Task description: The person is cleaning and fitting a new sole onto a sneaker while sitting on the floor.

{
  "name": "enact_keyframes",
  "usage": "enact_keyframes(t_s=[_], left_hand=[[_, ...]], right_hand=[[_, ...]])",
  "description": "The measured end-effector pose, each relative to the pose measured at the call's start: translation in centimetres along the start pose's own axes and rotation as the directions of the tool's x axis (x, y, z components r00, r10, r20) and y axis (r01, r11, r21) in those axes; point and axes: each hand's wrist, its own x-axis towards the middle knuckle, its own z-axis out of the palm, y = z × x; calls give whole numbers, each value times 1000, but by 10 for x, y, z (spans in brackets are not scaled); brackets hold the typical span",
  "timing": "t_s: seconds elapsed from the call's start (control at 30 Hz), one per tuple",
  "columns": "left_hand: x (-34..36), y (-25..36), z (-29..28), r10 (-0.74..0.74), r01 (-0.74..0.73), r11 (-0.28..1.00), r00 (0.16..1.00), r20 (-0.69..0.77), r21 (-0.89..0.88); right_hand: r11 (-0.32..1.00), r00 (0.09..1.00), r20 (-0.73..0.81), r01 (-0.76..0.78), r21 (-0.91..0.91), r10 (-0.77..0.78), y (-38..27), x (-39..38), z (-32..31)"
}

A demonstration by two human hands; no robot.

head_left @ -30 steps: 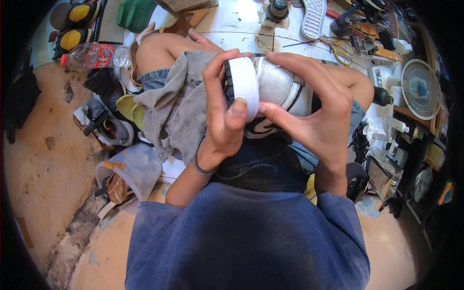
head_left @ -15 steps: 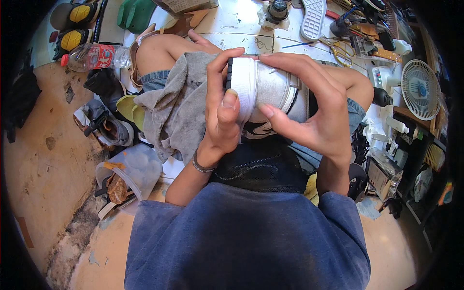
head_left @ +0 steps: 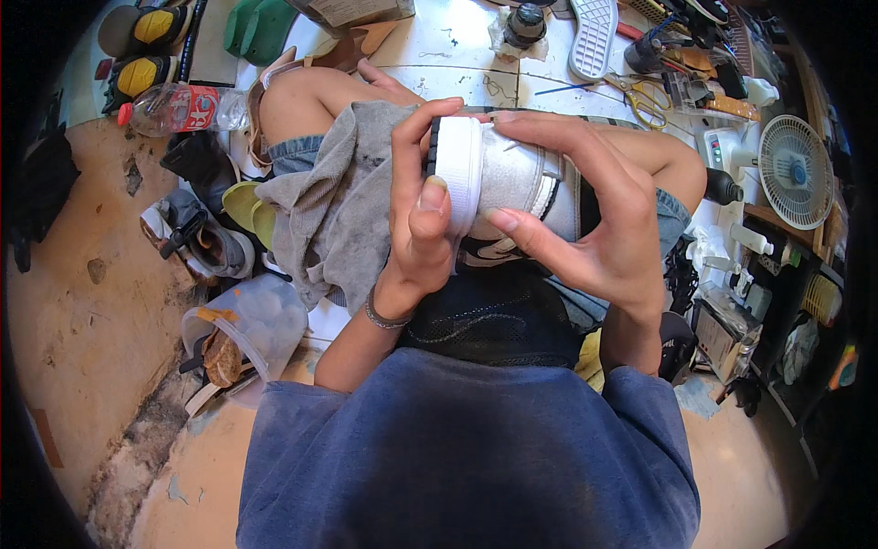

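A white sneaker (head_left: 519, 176) sits tilted in the upper centre of the frame, its black outsole facing left. The left hand (head_left: 421, 233) grips its sole edge, thumb on the white sidewall; the right hand (head_left: 615, 220) clasps the upper between thumb and fingers. A grey towel (head_left: 334, 206) drapes just left, with yellow-handled scissors (head_left: 648, 102) at upper right.

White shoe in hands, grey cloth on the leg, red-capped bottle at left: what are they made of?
Shoe sole: probably rubber; smooth-looking white sidewall with fine ribbing.
Shoe upper: leather or suede-like, maybe synthetic; dull off-white, stitched-looking panels.
Grey cloth: woven or knit textile, fibre unclear; matte, soft folds.
Bottle: likely clear plastic; glossy, see-through.
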Motion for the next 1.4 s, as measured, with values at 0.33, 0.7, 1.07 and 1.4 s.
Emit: enact_keyframes(t_s=[0.33,0.7,1.07,1.4], left_hand=[[39,8,-2,44,-69,982,989,140,179],[110,-30,19,-484,426,866,581,654,262],[40,-126,22,-695,665,622,227,682,413],[-45,7,-59,-629,671,741,708,322,-26]], right_hand=[[981,984,-25,-179,-77,178,-13,22,-20],[913,964,240,-6,-407,113,2,20,-73],[924,772,535,-173,-342,343,-3,-58,-3],[889,765,509,-180,-420,395,-3,-59,4]])
